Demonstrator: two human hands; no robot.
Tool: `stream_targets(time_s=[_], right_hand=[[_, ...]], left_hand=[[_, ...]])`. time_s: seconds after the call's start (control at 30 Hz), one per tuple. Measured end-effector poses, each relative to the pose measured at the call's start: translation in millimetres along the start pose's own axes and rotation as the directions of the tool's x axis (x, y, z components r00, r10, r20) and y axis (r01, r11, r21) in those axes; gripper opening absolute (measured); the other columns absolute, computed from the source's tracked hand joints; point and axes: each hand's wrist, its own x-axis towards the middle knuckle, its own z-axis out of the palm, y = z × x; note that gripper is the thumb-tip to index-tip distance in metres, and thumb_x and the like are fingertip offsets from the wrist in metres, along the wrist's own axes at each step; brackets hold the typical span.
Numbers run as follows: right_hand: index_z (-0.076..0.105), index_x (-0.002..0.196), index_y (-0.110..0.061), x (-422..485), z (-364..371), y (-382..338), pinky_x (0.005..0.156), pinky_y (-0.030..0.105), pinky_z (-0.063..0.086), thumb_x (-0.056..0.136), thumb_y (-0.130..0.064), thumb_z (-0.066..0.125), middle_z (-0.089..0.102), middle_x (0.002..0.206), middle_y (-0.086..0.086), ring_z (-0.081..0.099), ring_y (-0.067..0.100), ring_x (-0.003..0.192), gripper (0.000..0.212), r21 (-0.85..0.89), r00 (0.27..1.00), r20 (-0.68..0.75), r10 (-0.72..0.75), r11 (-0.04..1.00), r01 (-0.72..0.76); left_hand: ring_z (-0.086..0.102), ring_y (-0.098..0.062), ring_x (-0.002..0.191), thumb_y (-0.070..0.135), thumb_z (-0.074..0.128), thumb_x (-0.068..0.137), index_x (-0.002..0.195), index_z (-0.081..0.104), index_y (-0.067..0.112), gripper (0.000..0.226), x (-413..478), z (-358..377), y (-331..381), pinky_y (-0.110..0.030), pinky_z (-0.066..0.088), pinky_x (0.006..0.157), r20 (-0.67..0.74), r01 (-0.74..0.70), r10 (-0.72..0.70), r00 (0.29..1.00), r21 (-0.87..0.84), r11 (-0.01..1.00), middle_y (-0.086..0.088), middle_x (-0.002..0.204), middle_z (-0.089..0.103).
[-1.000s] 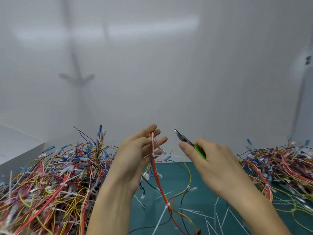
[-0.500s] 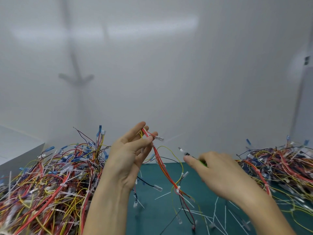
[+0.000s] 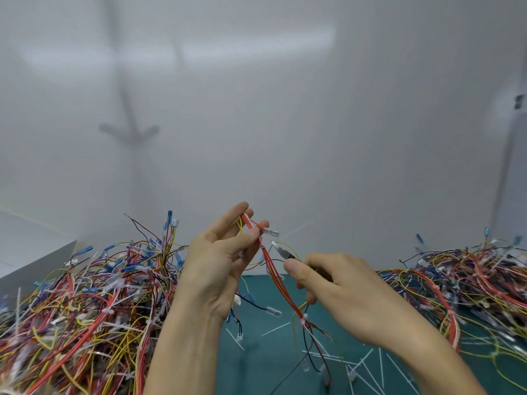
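Note:
My left hand (image 3: 219, 258) is raised over the green mat and pinches the top of a wire harness (image 3: 282, 292) of red, orange and yellow strands between thumb and fingers. The harness hangs down to the mat and carries a white cable tie (image 3: 303, 319) lower down. A clear terminal (image 3: 271, 232) sticks out right of my fingertips. My right hand (image 3: 342, 292) grips small cutters (image 3: 281, 250). Their metal tip points up-left, close to the harness just below my left thumb. The cutters' handles are hidden in my palm.
A big tangled heap of coloured wires (image 3: 85, 309) fills the left side, a second heap (image 3: 470, 280) the right. Cut white cable ties (image 3: 365, 363) lie scattered on the green mat (image 3: 256, 366). A white box (image 3: 31, 255) sits far left, a white wall behind.
My right hand dropped with the cutters, then came back up-left, bringing the tip close to the harness. My left hand shifted slightly left and re-gripped the harness top.

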Motion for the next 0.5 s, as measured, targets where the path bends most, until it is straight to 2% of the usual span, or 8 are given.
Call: stream_targets(time_s=[0.1,0.27,0.5], right_hand=[[0.066,0.086,-0.013,-0.5,0.9,1.5,0.073,0.039,0.049,0.068,-0.087,0.021,0.069,0.082,0.01,0.061,0.024,0.078,0.088,-0.001,1.0,-0.017,0.001,1.0,-0.001],[0.066,0.085,-0.013,-0.9,-0.1,1.4,0.072,0.039,0.049,0.067,-0.087,0.021,0.068,0.082,0.01,0.061,0.025,0.077,0.088,-0.008,1.0,-0.017,0.017,1.0,-0.017],[0.067,0.088,-0.012,-1.5,-1.3,-0.4,0.074,0.04,0.051,0.075,-0.081,0.026,0.069,0.084,0.012,0.063,0.026,0.081,0.081,-0.006,0.999,-0.032,0.042,0.999,-0.042]], left_hand=[[0.075,-0.016,0.089,-0.013,0.06,0.081,0.122,0.065,0.007,0.045,-0.8,0.0,0.0,-0.021,0.057,0.073,0.006,-0.009,0.009,1.0,-0.005,1.0,-0.007,0.118,0.071],[0.075,-0.017,0.09,-0.015,0.059,0.083,0.122,0.064,0.006,0.045,-0.7,0.4,-0.2,-0.022,0.057,0.074,0.003,-0.018,0.018,1.0,-0.003,1.0,-0.008,0.118,0.071],[0.075,-0.016,0.09,-0.014,0.059,0.083,0.123,0.064,0.006,0.046,-0.8,1.2,-0.8,-0.02,0.058,0.071,0.007,-0.031,0.031,0.999,-0.007,0.999,-0.006,0.115,0.073]])
